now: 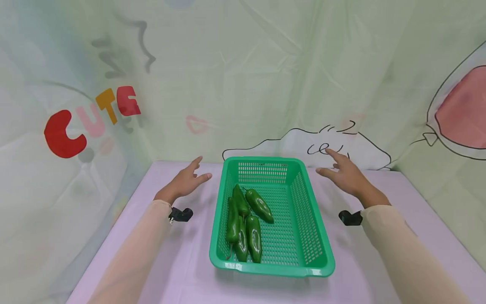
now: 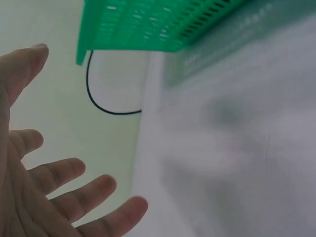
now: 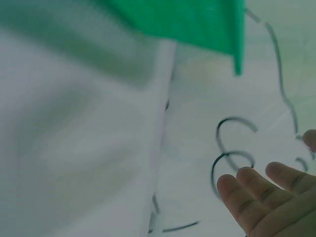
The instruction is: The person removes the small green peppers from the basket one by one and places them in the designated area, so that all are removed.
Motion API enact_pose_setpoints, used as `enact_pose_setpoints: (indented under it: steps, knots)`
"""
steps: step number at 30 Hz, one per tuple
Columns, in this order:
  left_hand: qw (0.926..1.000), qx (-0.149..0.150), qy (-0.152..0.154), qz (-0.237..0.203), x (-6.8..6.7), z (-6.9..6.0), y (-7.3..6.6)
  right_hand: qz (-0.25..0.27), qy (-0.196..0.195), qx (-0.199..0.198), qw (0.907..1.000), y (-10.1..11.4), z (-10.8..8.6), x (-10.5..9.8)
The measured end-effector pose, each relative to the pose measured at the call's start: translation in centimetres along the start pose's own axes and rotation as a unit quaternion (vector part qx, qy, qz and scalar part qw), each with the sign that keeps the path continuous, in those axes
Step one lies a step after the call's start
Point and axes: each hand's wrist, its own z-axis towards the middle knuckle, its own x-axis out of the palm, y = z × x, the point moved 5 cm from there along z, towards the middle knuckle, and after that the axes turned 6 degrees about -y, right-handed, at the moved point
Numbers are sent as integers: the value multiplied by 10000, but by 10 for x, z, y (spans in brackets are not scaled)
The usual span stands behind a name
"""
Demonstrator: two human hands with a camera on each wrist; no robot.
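- Reading this as both hands working about the basket; whether they are closing in or drawing off, one moment doesn't tell.
- Green basket sits on the pale desk, centre of frame, reaching toward the bottom. Five glossy green peppers inside, bunched toward its left side.
- Left hand, left of centre: fingers loosely spread, thumb well apart, nothing held. Near the rim, not touching.
- Right hand, right of centre: fingers loosely extended, thumb apart, nothing held. Off the rim's upper right corner.
- For a good lift, I'd take both long sides at once, fingers under the rim, thumbs over. Both hands lie level with the basket's upper end; a hold nearer mid-length should balance better.
- Load probably favours the left side, so expect more pull on that hand. Tilting could send the peppers sliding.
- For handling peppers singly: come in from above, pinch round the body rather than the stem. Skins look slick; a light, full-finger hold should serve best.
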Motion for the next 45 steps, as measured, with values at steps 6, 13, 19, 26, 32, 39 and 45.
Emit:
enact_pose_setpoints:
  steps: [6,13,19,26,32,39,45]
  knots:
    - [9975,-92,63,-698,0,-9,-14,573,99,-53,9983,36,-1,4]
    - [9946,-61,216,-1013,8,-17,-30,1152,244,-354,9924,58,-2,15]
    - [9921,-40,312,-1218,16,-21,-33,1575,350,-467,9858,70,0,31]
    - [9876,-103,466,-1494,27,-26,-31,1685,468,-453,9835,80,6,55]
    - [9848,-225,537,-1634,35,-32,-31,1984,598,-479,9771,88,10,72]
    - [9835,-309,559,-1692,43,-36,-31,2156,877,-447,9715,93,13,90]
    - [9821,-305,649,-1740,48,-39,-31,2124,1096,-362,9703,99,13,105]
